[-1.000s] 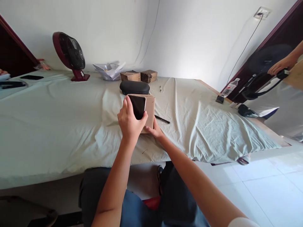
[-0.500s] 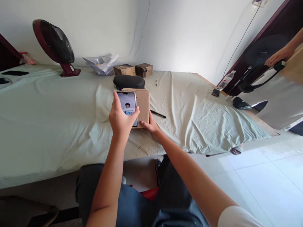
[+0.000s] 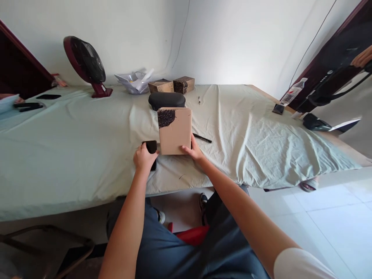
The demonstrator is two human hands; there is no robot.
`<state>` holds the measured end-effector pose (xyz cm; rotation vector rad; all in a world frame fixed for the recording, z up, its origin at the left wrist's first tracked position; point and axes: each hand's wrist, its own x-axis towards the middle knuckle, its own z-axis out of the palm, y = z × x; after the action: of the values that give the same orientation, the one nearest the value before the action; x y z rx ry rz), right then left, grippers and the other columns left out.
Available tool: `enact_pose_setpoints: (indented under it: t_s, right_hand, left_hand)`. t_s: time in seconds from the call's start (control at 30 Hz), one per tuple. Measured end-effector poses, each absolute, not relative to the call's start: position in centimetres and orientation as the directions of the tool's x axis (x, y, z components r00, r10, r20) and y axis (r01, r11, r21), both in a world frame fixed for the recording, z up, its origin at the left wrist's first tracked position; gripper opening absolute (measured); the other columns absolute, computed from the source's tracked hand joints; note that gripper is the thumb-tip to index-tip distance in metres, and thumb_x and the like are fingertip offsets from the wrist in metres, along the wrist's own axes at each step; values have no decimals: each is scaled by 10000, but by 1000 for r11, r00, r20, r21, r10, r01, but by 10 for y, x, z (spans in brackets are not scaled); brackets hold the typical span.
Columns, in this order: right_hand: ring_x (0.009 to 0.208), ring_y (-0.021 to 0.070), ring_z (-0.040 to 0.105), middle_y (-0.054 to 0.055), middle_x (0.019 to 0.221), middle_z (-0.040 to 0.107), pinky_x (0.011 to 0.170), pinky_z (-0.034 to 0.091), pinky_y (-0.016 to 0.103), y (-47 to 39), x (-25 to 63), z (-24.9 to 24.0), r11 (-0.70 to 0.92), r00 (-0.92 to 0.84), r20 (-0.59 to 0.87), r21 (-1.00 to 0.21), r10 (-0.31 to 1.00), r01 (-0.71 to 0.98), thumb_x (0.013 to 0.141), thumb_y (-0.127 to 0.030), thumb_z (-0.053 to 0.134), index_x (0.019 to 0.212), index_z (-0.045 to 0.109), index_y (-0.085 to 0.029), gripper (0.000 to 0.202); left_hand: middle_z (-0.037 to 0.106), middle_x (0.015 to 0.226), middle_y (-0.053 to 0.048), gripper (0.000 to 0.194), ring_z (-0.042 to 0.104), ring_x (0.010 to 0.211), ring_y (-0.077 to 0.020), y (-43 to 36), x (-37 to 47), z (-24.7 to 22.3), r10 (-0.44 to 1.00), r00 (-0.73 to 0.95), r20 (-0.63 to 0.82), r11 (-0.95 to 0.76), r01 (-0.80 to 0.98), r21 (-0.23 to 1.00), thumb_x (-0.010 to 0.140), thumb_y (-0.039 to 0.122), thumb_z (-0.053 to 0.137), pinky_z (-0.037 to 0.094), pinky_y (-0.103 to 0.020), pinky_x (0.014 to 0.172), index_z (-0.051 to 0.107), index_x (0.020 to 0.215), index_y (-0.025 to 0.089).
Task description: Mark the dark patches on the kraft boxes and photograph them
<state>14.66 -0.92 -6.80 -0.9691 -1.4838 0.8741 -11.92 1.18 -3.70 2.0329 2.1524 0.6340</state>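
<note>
My left hand (image 3: 142, 157) is closed around a phone (image 3: 151, 146) with a dark screen, low at the cloth left of the box. My right hand (image 3: 195, 150) grips the lower right edge of a brown cardboard box (image 3: 177, 133), thumb on the face towards me and fingers out of sight behind the side. A patch of dense black scribble (image 3: 166, 117) fills the upper left corner of that face. Just right of the box lies a black pen (image 3: 203, 138). Behind it rests a black zip-style case (image 3: 167, 100).
Two small cardboard boxes (image 3: 184, 84) and a clear basket of papers (image 3: 136, 82) stand by the wall, with a fan (image 3: 87, 62) to their left. A bottle (image 3: 294, 92) is at the right. Other people's hands show at both sides; a small pen (image 3: 199, 100) lies farther back.
My left hand has brought the phone down and left, away from the front of the box, uncovering the scribbled corner. Its lit screen is now dark. My right hand keeps its hold; the view has shifted left.
</note>
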Motion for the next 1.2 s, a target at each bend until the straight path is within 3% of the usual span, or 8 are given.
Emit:
enact_pose_setpoints:
  t_s: [0.23,0.33,0.43,0.5,0.83,0.97,1.07,1.2]
  right_hand:
    - [1588,376,377,64,1661,510,1348,267,605,-11,145,-66,398,15,402,-911,916,111,773,-738,790,1688,299,-332,1114]
    - [1602,374,358,59,1622,560,1352,254,613,-13,147,-67,382,17,386,-918,922,100,775,-739,786,1684,323,-330,1099]
    - [1613,366,358,50,1601,588,1356,247,614,-14,152,-72,354,1,354,-934,935,48,822,-807,683,1654,403,-339,995]
    - [1615,349,370,42,1587,607,1370,218,597,-12,157,-77,353,22,354,-935,935,32,875,-880,523,1602,494,-346,903]
    - [1369,377,654,52,1350,770,1081,599,559,4,169,-85,243,212,204,-954,956,-176,863,-907,455,1377,693,-322,815]
    - [1356,369,665,54,1341,773,1065,615,541,2,174,-81,262,199,222,-944,954,-202,864,-849,555,1356,703,-315,741]
    - [1377,365,656,68,1380,754,1087,604,542,0,175,-80,290,131,266,-932,955,-216,858,-805,646,1386,685,-312,724]
    - [1411,379,634,68,1454,716,1081,608,548,-2,173,-84,258,22,260,-936,965,-238,812,-795,723,1464,634,-338,800]
  left_hand:
    - [715,1286,-343,555,561,1363,-568,36,-123,-47,976,-77,204,-21,898,439,805,481,742,435,-713,1074,758,1215,108]
    - [687,1445,-246,513,525,1473,-457,45,-124,-51,951,-16,310,-196,742,641,856,375,645,353,-689,1213,740,1318,173]
    - [659,1533,-139,562,582,1463,-287,50,-118,-53,909,132,396,-417,329,847,908,330,503,403,-489,1271,688,1419,185]
    - [660,1530,-149,605,618,1427,-284,51,-112,-55,904,206,376,-405,126,905,914,377,492,468,-461,1222,659,1456,168]
    - [342,1777,-91,758,277,1674,-304,42,-103,-50,877,345,334,-354,-3,935,982,735,456,330,-516,1325,519,1593,293]
    - [248,1807,-123,1056,175,1698,-334,33,-104,-47,808,482,339,-347,-76,935,844,898,547,304,-525,1341,346,1687,294]
    - [283,1787,-181,1292,214,1683,-382,30,-104,-49,754,550,359,-343,-135,929,664,880,773,322,-540,1335,287,1702,285]
    - [510,1644,-211,1148,407,1605,-396,32,-105,-50,802,496,334,-343,-75,936,672,731,883,370,-563,1310,431,1618,264]
